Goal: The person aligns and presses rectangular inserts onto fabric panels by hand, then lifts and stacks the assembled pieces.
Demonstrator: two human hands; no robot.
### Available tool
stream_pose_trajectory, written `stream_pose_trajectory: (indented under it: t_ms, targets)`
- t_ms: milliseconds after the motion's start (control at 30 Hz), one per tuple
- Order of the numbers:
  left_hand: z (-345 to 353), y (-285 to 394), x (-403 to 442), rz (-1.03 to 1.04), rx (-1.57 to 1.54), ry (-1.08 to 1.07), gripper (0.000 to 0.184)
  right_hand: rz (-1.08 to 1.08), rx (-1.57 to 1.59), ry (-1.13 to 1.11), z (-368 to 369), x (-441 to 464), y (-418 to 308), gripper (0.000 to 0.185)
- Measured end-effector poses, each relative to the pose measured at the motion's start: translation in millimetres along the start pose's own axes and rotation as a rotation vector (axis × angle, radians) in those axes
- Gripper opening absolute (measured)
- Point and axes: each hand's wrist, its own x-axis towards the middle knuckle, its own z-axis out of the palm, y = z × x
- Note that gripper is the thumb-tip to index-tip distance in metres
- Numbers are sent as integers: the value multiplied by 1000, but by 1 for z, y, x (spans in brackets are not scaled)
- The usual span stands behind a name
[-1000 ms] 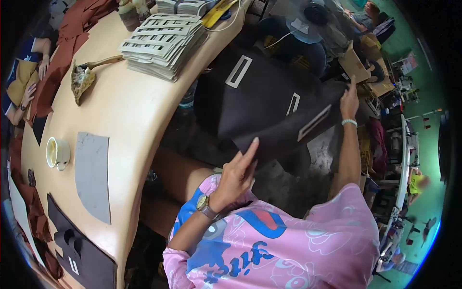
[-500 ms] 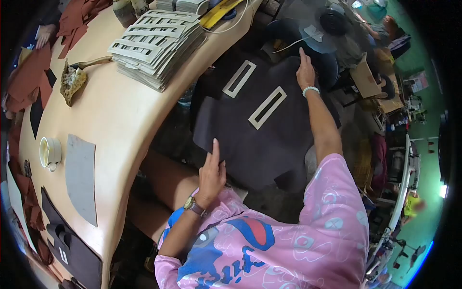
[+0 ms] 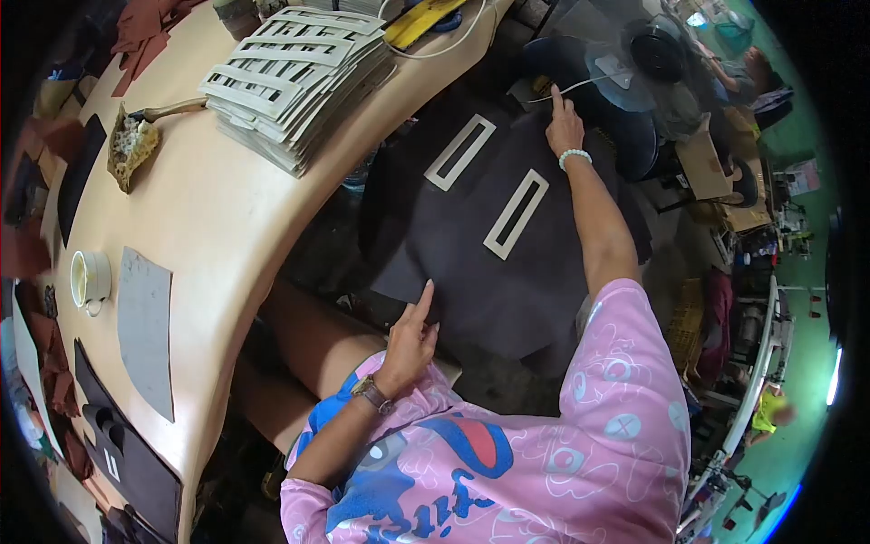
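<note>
A dark piece of sheet material spreads in front of me, above my lap. Two pale rectangular frames with long slots lie on it side by side: an upper frame and a lower frame. My left hand, a watch on its wrist, rests by the sheet's near edge with the index finger stretched out and other fingers bent. My right hand, wearing a beaded bracelet, is at the sheet's far edge, index finger extended. Neither hand visibly holds anything.
On the table to the left stand a stack of slotted pale pieces, a glue-crusted brush, a cup and a grey panel. Dark tubs and a cardboard box lie beyond my right hand.
My right hand has shifted left along the sheet's far edge. The view has turned slightly. At the far left, another person's hand and reddish pieces have moved.
</note>
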Motion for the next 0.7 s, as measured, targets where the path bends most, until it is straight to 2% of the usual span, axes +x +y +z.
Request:
stream_pose_trajectory:
  t_ms: [100,200,300,400,500,600,633,700]
  targets:
    - [2,-4,-1,-22,18,-10,74,93,-46,-111,12,-2,4,76]
    - [3,-3,0,-30,25,-22,74,135,49,-38,11,4,-2,75]
    - [4,-3,1,-19,43,-21,74,111,375,67,17,14,-4,74]
    - [4,-3,3,-37,46,-27,73,102,519,-98,8,22,-13,67]
    - [4,-3,3,-38,9,-20,73,-189,532,155,-16,13,-36,60]
    - [4,-5,4,-65,37,-25,73,-458,301,396,-30,2,-42,58]
    - [5,-6,3,-63,42,-24,73,-459,237,395,-27,1,-32,62]
    - [7,-9,3,-57,53,-26,73,-263,138,269,-10,-2,-9,65]
